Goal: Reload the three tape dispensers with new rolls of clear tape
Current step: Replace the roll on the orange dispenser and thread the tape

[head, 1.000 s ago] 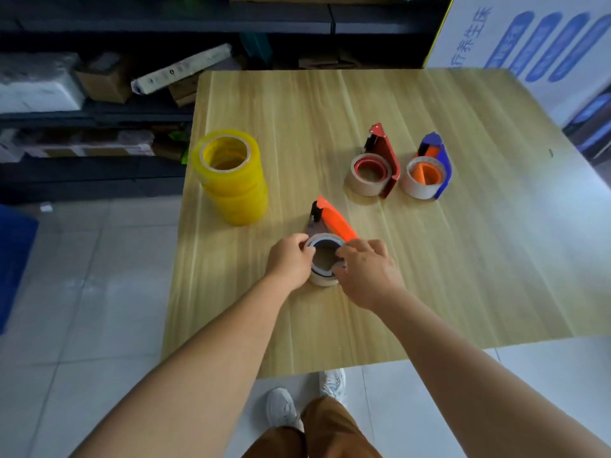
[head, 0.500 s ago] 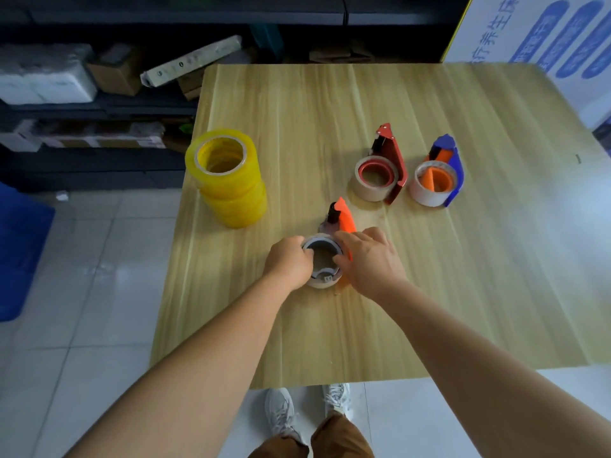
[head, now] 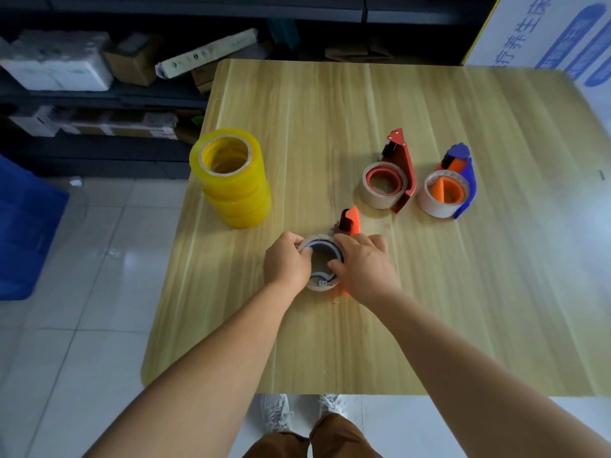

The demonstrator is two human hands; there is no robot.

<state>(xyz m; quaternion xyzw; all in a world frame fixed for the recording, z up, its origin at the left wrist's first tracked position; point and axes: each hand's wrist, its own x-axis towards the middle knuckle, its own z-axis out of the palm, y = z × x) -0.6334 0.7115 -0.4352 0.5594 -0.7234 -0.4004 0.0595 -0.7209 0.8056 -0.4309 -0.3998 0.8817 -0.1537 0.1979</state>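
An orange tape dispenser (head: 351, 220) lies on the wooden table (head: 330, 110), with a pale cardboard ring (head: 322, 243) on its hub. My left hand (head: 287, 264) grips the ring's left rim. My right hand (head: 365, 266) pinches the ring's right rim and covers most of the dispenser body. A red dispenser (head: 401, 168) and a blue dispenser (head: 463, 180) lie to the far right, each with a pale ring on it. A stack of yellowish clear tape rolls (head: 231, 178) stands at the left.
The table's left edge runs just beside the stack of rolls. Dark shelves (head: 99, 94) with boxes stand behind and to the left. A blue crate (head: 23, 226) sits on the tiled floor at left. A white printed board (head: 562, 34) leans at the far right.
Both hands have stayed on the ring of the orange dispenser. The ring now sits a little higher, tilted up off the dispenser. The camera view has shifted slightly.
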